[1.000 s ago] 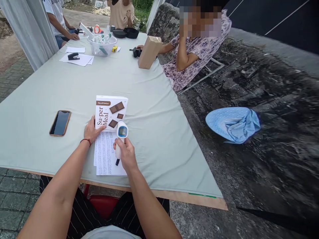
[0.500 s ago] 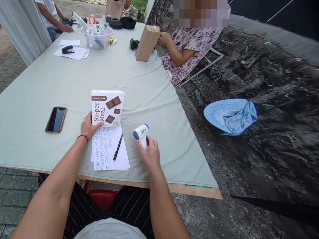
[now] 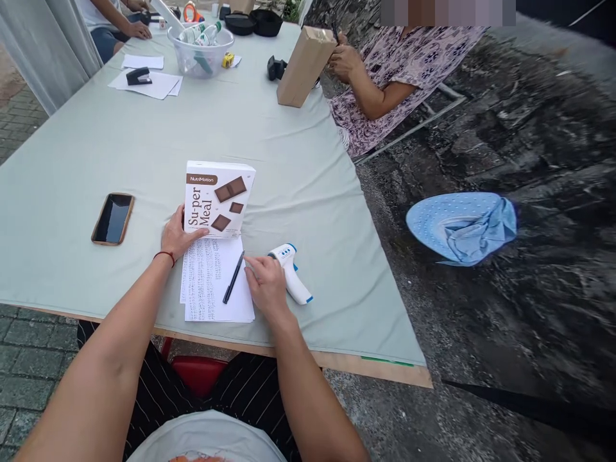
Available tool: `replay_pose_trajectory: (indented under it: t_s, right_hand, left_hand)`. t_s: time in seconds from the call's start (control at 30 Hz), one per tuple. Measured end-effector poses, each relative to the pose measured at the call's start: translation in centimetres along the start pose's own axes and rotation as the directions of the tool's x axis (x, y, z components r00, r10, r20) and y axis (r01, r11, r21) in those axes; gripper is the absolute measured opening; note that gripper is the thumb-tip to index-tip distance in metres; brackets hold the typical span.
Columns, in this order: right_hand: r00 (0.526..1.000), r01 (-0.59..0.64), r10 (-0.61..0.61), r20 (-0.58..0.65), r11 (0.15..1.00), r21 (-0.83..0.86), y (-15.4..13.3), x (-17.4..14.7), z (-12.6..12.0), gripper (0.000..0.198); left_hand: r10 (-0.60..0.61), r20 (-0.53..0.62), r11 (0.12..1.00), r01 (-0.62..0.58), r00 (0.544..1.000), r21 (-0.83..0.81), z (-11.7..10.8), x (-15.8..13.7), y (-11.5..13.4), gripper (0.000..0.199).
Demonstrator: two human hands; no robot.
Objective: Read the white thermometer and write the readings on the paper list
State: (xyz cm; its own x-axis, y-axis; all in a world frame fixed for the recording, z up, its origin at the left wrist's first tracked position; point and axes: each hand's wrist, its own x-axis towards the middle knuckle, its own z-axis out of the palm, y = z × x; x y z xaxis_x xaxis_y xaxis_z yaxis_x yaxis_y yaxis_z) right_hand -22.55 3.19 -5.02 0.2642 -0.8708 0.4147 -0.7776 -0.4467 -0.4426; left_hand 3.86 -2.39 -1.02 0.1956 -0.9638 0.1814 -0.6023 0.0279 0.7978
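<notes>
A white box (image 3: 219,202) with brown chocolate pictures and "Su-per Meal" on its front stands at the top of some handwritten paper sheets (image 3: 212,292). My left hand (image 3: 179,236) grips its lower left corner, thumb across the front. A black pen (image 3: 233,278) lies slanted on the sheets. Just right of it is my right hand (image 3: 267,282), holding nothing, its fingertips by the pen's upper end. The white and blue infrared thermometer (image 3: 298,285) lies on the table beside that hand, partly hidden behind it.
A phone (image 3: 113,219) lies to the left. Farther back are a stapler (image 3: 138,76) on papers, a clear basin (image 3: 199,58) with bottles, a cardboard box (image 3: 307,67) and black pans (image 3: 266,23). Another person's arm (image 3: 382,96) is at the right edge. A blue hat (image 3: 462,228) sits beyond the table.
My right hand has let go of the thermometer, now lying on the table, and moved left to the pen. My left hand stays on the box. The view has shifted slightly.
</notes>
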Motion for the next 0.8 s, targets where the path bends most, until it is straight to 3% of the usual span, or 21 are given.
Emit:
replay_pose_trajectory:
  t_s: [0.13,0.33,0.43,0.5,0.57,0.63,0.7,0.8]
  right_hand:
    - [0.994,0.082,-0.083,0.075,0.997,0.007,-0.1,0.7,1.4,0.038]
    - [0.978,0.174,-0.185,0.094,0.977,0.121,0.5,0.7,-0.4,0.016]
    - [0.996,0.063,-0.034,-0.083,0.924,0.377,-0.9,0.0,-1.0,0.007]
    - [0.978,-0.036,0.151,-0.146,0.805,0.592,-2.4,-0.7,-0.9,0.011]
    - [0.963,-0.124,0.261,-0.071,0.658,0.743,-4.0,-1.4,-0.5,0.01]
    - [0.959,-0.211,0.278,0.057,0.563,0.799,-5.2,-1.8,-0.1,0.013]
    - [0.948,-0.279,0.288,0.132,0.56,0.78,-5.8,-2.0,0.4,0.016]
    - [0.935,-0.307,0.342,0.098,0.638,0.706,-6.0,-2.2,0.9,0.012]
  left_hand:
    - [-0.005,0.001,1.0,0.005,1.0,-0.008,0.0,-0.1,0.4,0.074]
    - [-0.019,-0.004,1.0,0.018,1.0,-0.021,0.1,-0.1,0.6,0.076]
    - [0.002,-0.006,1.0,-0.002,1.0,-0.023,0.2,-0.2,0.5,0.075]
    - [0.018,-0.004,0.999,-0.018,1.0,-0.027,0.3,-0.2,0.4,0.075]
    - [0.022,-0.01,0.999,-0.023,1.0,-0.026,0.3,-0.2,0.2,0.076]
    - [0.021,-0.019,1.0,-0.022,1.0,-0.018,0.4,-0.1,0.1,0.077]
    - [0.025,-0.023,1.0,-0.025,0.999,-0.009,0.5,-0.1,0.1,0.078]
    - [0.03,-0.013,0.999,-0.03,0.999,-0.016,0.5,-0.1,0.1,0.078]
